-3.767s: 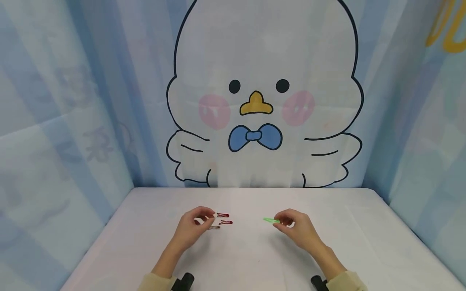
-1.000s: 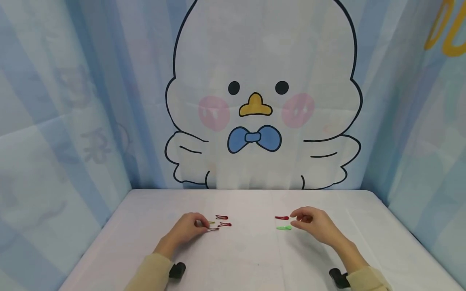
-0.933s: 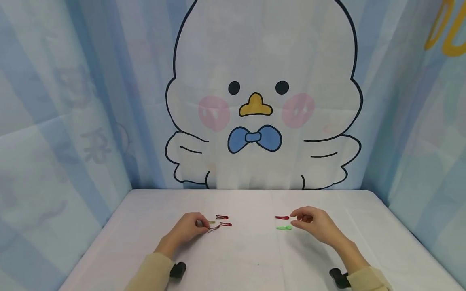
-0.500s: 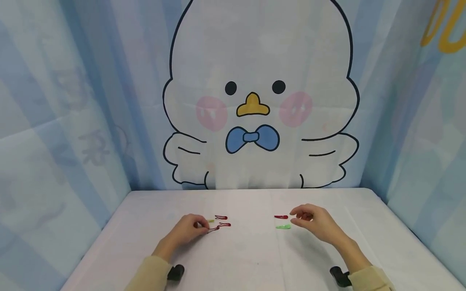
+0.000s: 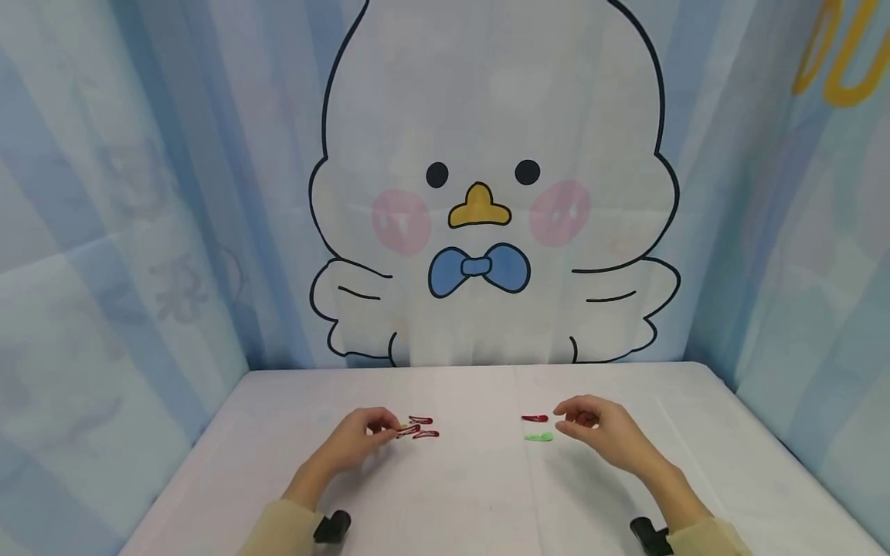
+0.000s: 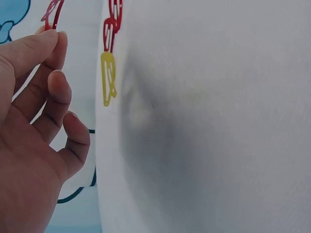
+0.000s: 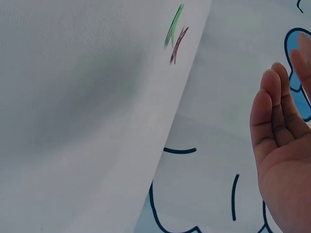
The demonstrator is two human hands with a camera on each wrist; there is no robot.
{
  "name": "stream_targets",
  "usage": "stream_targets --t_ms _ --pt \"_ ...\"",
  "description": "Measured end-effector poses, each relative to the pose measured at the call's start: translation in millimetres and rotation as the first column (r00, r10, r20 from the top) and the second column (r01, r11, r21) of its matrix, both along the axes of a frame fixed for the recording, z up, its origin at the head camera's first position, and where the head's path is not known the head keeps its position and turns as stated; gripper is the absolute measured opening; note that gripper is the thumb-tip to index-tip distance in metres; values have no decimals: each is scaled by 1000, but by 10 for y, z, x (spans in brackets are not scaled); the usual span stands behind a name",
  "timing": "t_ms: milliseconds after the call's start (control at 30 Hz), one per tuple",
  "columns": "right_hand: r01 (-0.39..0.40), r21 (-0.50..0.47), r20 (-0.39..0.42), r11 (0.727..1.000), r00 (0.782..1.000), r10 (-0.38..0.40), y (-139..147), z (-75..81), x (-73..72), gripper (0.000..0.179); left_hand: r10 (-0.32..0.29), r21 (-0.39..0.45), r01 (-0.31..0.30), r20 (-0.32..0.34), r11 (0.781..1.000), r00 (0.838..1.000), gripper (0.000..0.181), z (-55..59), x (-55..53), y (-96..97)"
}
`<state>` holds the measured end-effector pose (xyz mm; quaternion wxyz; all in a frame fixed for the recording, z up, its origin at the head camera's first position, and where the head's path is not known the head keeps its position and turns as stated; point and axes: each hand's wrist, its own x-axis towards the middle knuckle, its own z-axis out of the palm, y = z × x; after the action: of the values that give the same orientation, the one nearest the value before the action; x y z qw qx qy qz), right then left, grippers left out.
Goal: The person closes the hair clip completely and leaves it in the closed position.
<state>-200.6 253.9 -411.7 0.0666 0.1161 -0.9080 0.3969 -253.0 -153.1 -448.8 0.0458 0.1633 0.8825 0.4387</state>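
My left hand pinches the end of a red snap hair clip between thumb and index finger; the left wrist view shows this lifted off the table. Beyond it, two more red hair clips lie on the table. Beside them is a yellow hair clip, mostly hidden by my fingers in the head view. To the right lie a red hair clip and, nearer me, a green hair clip. Close to these two, my right hand hovers with relaxed fingers and thumb apart, holding nothing.
A white-covered table spans the front. Behind it hangs a curtain with a cartoon duck, and pale blue curtains stand at both sides. A black wrist camera sits on each forearm.
The green clip, earlier in my right hand, now lies on the table near a red one; that hand has drawn back rightward. My left hand has raised a red clip from the table.
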Motion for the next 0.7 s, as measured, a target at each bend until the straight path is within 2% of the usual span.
stream_targets --t_ms 200,433,700 --pt "-12 -16 -21 1000 1000 11 -17 9 24 24 1 19 -2 15 1000 1000 5 46 66 26" --pt "-23 -33 -36 999 999 22 -78 40 36 23 -8 76 12 -46 997 999 5 106 133 23" --pt "-48 -63 -54 997 998 45 -125 48 77 23 -31 123 40 -71 992 997 6 159 208 49"
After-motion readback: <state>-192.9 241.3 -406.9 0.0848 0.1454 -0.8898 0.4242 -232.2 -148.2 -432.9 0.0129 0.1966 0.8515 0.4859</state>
